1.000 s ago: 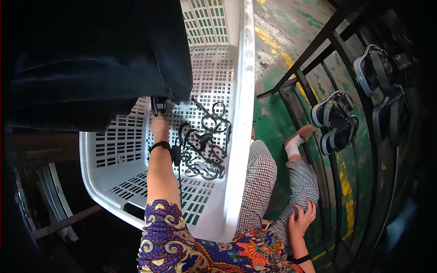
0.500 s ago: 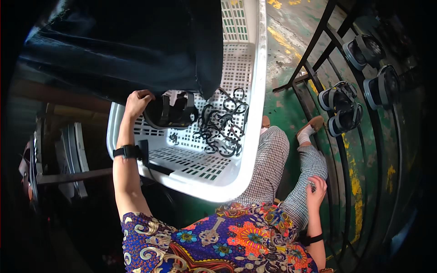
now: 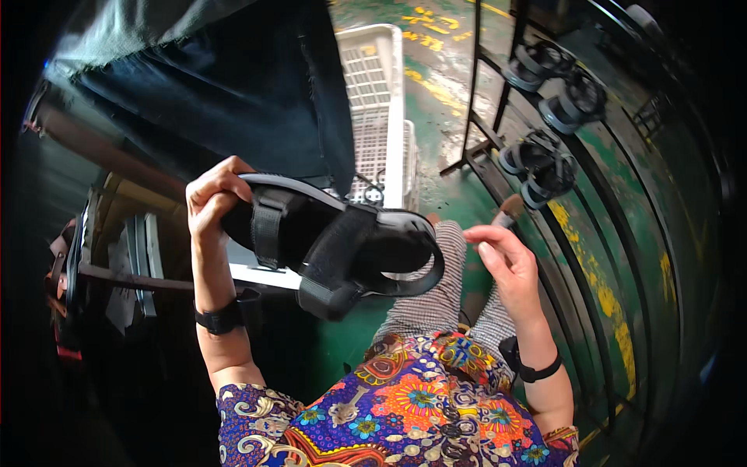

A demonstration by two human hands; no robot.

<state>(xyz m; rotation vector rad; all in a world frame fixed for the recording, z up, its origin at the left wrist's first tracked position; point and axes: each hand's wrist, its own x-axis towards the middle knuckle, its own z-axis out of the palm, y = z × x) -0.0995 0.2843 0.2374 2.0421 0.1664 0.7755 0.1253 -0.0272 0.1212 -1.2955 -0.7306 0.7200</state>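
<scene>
A black sandal [image 3: 334, 233] with wide straps and a grey sole edge is held up in front of me. My left hand [image 3: 218, 194] grips it at the toe end, fingers over the sole and thumb on the near side. The heel strap points toward my right. Just beyond that heel end, my right hand [image 3: 506, 265] is raised, thumb and fingers apart, touching nothing. Behind the sandal stands a white plastic basket [image 3: 395, 117]; the sandal and a dark cloth hide much of it. A bit of dark cord [image 3: 370, 189] shows inside.
Dark blue cloth [image 3: 257, 101] hangs over the basket's left side. Several sandals [image 3: 537, 167] sit on a black metal rack [image 3: 591, 257] at the right. At the left is a dark frame [image 3: 132, 276] with upright panels. The green floor [image 3: 342, 342] has yellow marks.
My left hand has lifted the sandal out of the basket toward me. My right hand has risen from beside my knee toward the sandal's heel. The view has shifted.
</scene>
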